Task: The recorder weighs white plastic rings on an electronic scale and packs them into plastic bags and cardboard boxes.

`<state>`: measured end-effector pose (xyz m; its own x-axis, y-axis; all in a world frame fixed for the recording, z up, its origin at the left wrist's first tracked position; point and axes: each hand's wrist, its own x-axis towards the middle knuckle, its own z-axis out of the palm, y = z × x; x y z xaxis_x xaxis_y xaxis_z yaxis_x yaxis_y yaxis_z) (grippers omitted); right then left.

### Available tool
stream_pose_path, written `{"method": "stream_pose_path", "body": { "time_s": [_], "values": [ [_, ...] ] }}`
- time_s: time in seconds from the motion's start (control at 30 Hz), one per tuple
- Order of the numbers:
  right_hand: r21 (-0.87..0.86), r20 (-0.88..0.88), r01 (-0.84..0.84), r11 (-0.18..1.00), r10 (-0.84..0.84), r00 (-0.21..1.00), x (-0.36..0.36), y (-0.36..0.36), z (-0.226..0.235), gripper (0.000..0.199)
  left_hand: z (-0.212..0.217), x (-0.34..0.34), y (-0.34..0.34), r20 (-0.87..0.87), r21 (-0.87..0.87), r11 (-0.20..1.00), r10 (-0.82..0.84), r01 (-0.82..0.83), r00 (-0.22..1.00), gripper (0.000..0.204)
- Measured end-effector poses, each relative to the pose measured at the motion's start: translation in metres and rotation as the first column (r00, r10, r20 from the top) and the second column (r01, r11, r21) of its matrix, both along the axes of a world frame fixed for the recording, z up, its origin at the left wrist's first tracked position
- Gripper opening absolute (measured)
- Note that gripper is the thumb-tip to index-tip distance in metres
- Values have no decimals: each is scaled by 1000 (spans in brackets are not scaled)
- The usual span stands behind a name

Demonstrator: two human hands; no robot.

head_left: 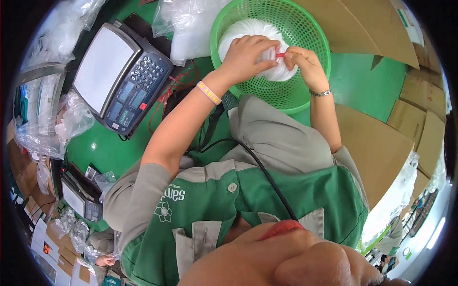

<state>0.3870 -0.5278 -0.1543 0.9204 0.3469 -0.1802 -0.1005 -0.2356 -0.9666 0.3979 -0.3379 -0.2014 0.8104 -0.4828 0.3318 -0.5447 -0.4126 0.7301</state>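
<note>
A bundle of white, thin, fibre-like strands [234, 32] lies over the green perforated plastic basket [312, 90]. My left hand [245, 56], with a pale band on its wrist, closes round the bundle, its thumb and fingertips on either side of the gathered part. From the right, my right hand [304, 64], with a dark bracelet, pinches a short red tie [280, 55] against the bundle between thumb and forefinger. How the tie runs round the bundle is hidden by my left fingers.
To the left stands a digital counting scale [131, 78] with a pale plate; red strings [164, 95] lie beside it. Clear plastic bags [188, 33] sit behind. Cardboard [369, 148] flanks the basket on the right. A second scale [81, 198] and another person's hand [106, 260] show at lower left.
</note>
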Motion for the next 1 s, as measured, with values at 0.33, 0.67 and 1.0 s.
{"method": "stream_pose_path", "body": {
  "time_s": [0.33, 0.67, 1.0],
  "values": [
    [329, -181, 158, 931, -102, 978, -13, 3, -23, 24, -23, -11, 7, 105, -2, 1000, 11, -11, 994, 41],
    [274, -181, 143, 951, -95, 979, -21, 9, -32, 23, -35, -10, -13, -283, 50, 991, 132, -122, 950, 13],
    [211, 46, 108, 971, -120, 992, -36, 13, -47, 12, -25, -18, -13, -295, 262, 962, 7, 74, 956, 23]
  ]
}}
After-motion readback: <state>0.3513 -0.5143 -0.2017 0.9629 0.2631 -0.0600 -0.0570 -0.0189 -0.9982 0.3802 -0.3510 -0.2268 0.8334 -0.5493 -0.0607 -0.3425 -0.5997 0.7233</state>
